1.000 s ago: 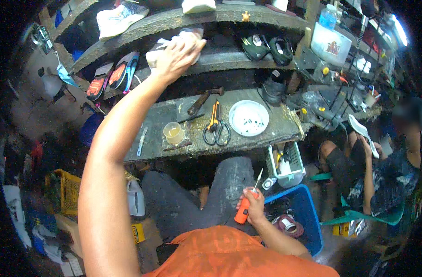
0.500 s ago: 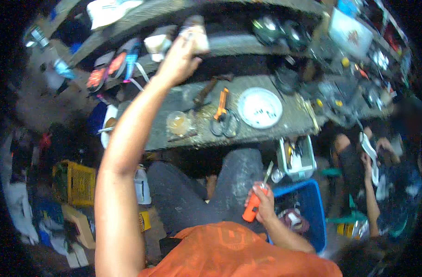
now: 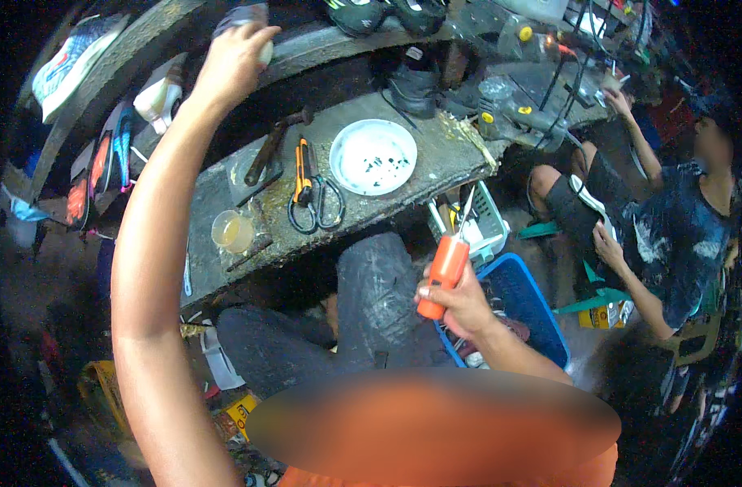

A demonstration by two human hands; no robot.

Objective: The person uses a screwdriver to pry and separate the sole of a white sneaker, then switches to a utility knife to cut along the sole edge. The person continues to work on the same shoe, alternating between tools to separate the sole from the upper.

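Observation:
My left hand [image 3: 231,58] reaches up to the shelf [image 3: 322,45] above the workbench and grips a shoe [image 3: 243,15] there; most of the shoe is hidden by my fingers. My right hand [image 3: 460,304] is low, over my lap, shut on an orange-handled tool [image 3: 442,272] whose thin metal blade points up. On the workbench [image 3: 436,166] lie scissors [image 3: 316,203], an orange utility knife [image 3: 304,166], a hammer [image 3: 269,146], a white plate [image 3: 373,156] and a small cup of yellowish liquid [image 3: 231,231].
A blue plastic basket [image 3: 525,304] and a white crate [image 3: 485,215] stand by my right knee. Black shoes [image 3: 411,85] sit on the bench and shelf, coloured shoes [image 3: 103,162] at left. Another person [image 3: 671,235] sits at the right, working on a shoe sole.
The view has shifted, so the bench sits lower and tilted. My left hand stays on the shoe on the shelf. My right hand has lifted the orange tool slightly.

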